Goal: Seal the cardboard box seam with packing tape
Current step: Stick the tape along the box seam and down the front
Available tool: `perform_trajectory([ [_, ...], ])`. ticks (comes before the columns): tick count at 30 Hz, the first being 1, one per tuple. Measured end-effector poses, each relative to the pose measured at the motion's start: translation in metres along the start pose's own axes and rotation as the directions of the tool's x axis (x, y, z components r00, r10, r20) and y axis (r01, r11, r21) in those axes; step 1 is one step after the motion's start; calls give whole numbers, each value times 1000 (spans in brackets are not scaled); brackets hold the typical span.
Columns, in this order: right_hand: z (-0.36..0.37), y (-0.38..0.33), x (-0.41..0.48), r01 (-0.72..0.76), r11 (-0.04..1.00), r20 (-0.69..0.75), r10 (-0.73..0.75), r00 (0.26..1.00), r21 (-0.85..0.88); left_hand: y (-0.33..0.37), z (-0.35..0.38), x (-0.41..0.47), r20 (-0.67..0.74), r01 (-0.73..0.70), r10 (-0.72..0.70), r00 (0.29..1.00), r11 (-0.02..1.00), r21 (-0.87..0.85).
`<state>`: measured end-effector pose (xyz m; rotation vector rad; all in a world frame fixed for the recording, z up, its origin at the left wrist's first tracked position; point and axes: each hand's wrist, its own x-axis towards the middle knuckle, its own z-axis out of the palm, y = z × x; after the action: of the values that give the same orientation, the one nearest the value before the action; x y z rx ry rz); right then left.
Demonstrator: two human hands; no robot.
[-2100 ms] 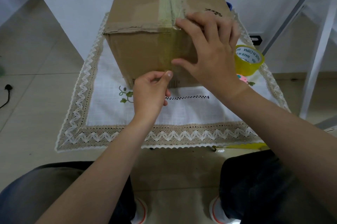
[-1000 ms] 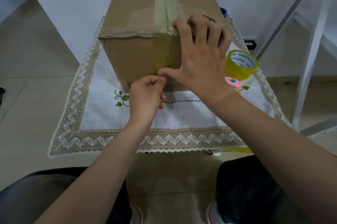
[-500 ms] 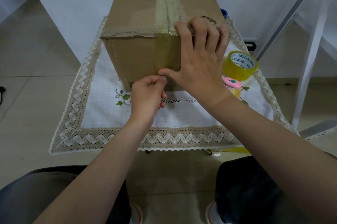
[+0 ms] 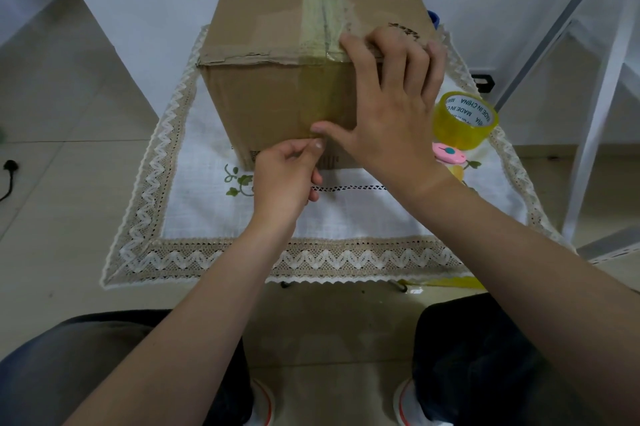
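Observation:
A long cardboard box (image 4: 263, 103) stands on a small table covered with a lace-edged white cloth (image 4: 346, 214). A strip of yellowish tape (image 4: 322, 9) runs along the top seam and down the near face. My right hand (image 4: 388, 106) lies spread on the box's near top corner, fingers over the edge, thumb pressed low on the near face. My left hand (image 4: 287, 172) is just below it, thumb and forefinger pinched together at the tape's lower end by that thumb. A yellow tape roll (image 4: 464, 120) sits to the right of the box.
A small pink object (image 4: 448, 152) lies in front of the tape roll. A white metal frame (image 4: 599, 86) rises at the right. White wall behind the box. My knees and shoes are below the table's near edge. A black cable (image 4: 8, 179) lies on the floor at left.
My left hand has crept up the near face to meet my right thumb, staying pinched. My right hand shifted slightly on the corner. The view wobbled; the box stayed put.

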<state>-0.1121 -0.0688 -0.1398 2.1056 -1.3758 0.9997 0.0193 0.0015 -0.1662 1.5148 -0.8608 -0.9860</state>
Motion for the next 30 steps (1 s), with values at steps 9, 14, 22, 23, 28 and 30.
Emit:
perform_trajectory([
  [9,-8,3,2,-24,990,-3,25,1000,140,-1,-1,-2,-17,-61,62,998,997,44],
  [14,-10,1,4,-48,987,37,42,998,155,-2,0,-5,-33,-93,95,995,994,65],
  [22,-11,0,6,-47,988,58,39,998,148,-2,2,-7,-33,-91,93,995,995,37],
  [23,-11,0,6,-49,989,57,41,997,142,-2,2,-7,-34,-92,93,995,995,35],
  [28,-8,-5,5,-50,995,17,49,999,90,-3,1,-6,-36,-87,88,995,996,33],
  [30,-7,-6,3,-28,998,14,28,1000,55,-3,1,-6,-29,-74,74,997,997,22],
])
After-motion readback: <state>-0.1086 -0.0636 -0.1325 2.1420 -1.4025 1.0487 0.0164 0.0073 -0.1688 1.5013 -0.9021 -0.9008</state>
